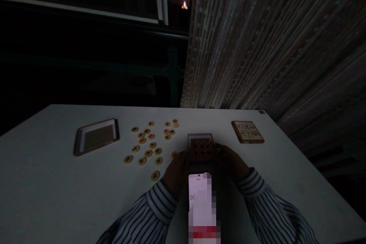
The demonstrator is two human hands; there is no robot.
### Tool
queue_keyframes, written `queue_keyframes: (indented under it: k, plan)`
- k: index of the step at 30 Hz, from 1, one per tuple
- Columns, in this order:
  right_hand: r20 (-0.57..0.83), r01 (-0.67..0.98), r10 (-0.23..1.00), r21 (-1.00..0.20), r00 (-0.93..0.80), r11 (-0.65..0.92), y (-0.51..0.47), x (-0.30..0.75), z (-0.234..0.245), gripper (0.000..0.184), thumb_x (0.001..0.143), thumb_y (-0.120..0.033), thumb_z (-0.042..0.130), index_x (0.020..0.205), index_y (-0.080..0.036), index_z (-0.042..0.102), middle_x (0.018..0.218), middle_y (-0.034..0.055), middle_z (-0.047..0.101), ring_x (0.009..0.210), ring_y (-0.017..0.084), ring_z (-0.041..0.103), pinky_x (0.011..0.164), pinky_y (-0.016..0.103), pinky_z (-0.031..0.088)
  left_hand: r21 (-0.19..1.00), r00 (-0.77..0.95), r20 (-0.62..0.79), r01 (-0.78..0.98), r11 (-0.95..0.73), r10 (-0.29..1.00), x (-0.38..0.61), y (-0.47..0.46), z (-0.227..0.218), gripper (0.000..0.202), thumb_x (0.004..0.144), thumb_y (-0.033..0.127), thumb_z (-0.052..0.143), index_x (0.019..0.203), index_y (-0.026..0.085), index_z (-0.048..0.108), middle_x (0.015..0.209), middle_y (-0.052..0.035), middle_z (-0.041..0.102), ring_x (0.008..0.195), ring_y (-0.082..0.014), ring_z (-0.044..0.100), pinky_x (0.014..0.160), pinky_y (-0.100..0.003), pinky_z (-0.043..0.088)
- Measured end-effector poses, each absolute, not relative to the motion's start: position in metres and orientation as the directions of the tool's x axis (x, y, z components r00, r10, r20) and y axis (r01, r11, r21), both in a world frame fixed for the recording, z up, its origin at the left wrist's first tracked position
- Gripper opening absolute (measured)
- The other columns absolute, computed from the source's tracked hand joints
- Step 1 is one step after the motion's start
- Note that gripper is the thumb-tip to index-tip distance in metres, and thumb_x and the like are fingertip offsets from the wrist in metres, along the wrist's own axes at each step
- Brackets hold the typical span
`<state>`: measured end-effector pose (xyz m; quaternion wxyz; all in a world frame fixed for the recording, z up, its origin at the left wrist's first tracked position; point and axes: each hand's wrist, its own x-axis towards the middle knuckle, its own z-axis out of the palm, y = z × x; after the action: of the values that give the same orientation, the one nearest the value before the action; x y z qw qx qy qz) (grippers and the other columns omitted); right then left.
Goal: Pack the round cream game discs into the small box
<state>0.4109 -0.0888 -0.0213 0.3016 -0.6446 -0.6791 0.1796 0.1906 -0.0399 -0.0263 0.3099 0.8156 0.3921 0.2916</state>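
A small open box point(200, 136) sits in front of me, with rows of round xiangqi pieces point(203, 150) in its near part. My left hand point(176, 170) is closed on the box's left side, its fingers mostly lost in shadow. On the opposite side my right hand point(233, 162) grips the box, thumb by the rim. Loose wooden xiangqi pieces point(148, 153) with black or red characters lie scattered left of the box. One more piece point(174, 154) is partly covered by my left hand.
A lit phone point(200, 198) lies between my forearms. An open shallow lid or tray point(97, 137) rests on the white table point(71, 190) at left. A flat printed box point(248, 132) is at right. A string curtain point(228, 45) hangs behind; the room is dim.
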Motion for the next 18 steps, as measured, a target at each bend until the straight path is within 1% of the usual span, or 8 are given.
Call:
queue_keyframes:
  k: [3,5,8,13,18]
  plan:
    - [0.185,0.755,0.982,-0.639,-0.034,0.146,-0.088,0.404,-0.012,0.041,0.076,-0.028,0.049,0.117,-0.021,0.047,0.108,0.0094,0.058,0.097,0.022,0.056,0.082,0.039,0.048,0.749,0.494,0.239,0.455,-0.482,0.836,0.190,-0.041,-0.027,0.032,0.084,0.024,0.033,0.111,0.017,0.050,0.104,-0.0080,0.059,0.096,-0.0176,0.054,0.084,-0.034,0.045]
    - [0.194,0.752,0.980,-0.640,-0.038,0.156,-0.088,0.400,-0.007,0.040,0.076,-0.025,0.048,0.116,-0.022,0.049,0.108,0.0084,0.059,0.099,0.022,0.055,0.083,0.040,0.048,0.745,0.510,0.239,0.450,-0.492,0.827,0.190,-0.042,-0.028,0.033,0.084,0.023,0.034,0.112,0.017,0.049,0.105,-0.0087,0.059,0.098,-0.0184,0.054,0.085,-0.035,0.045]
    - [0.205,0.747,0.978,-0.645,-0.037,0.164,-0.088,0.398,-0.005,0.041,0.075,-0.023,0.048,0.116,-0.021,0.049,0.109,0.0085,0.059,0.099,0.022,0.055,0.084,0.040,0.047,0.737,0.530,0.232,0.452,-0.503,0.816,0.191,-0.043,-0.028,0.034,0.082,0.021,0.035,0.113,0.016,0.049,0.107,-0.0091,0.058,0.100,-0.0189,0.053,0.085,-0.035,0.045]
    - [0.200,0.757,0.978,-0.631,-0.050,0.168,-0.087,0.402,-0.012,0.040,0.075,-0.023,0.048,0.115,-0.019,0.050,0.112,0.0092,0.058,0.102,0.022,0.054,0.087,0.040,0.046,0.728,0.549,0.266,0.424,-0.538,0.793,0.192,-0.044,-0.025,0.036,0.081,0.020,0.036,0.114,0.019,0.049,0.110,-0.0074,0.058,0.100,-0.0182,0.053,0.088,-0.034,0.044]
    - [0.207,0.762,0.978,-0.627,-0.038,0.162,-0.087,0.404,-0.016,0.042,0.075,-0.025,0.050,0.117,-0.017,0.048,0.113,0.0101,0.056,0.103,0.022,0.053,0.087,0.039,0.046,0.721,0.559,0.246,0.441,-0.535,0.792,0.192,-0.044,-0.026,0.035,0.081,0.023,0.036,0.112,0.013,0.051,0.110,-0.0108,0.058,0.102,-0.0184,0.052,0.088,-0.033,0.044]
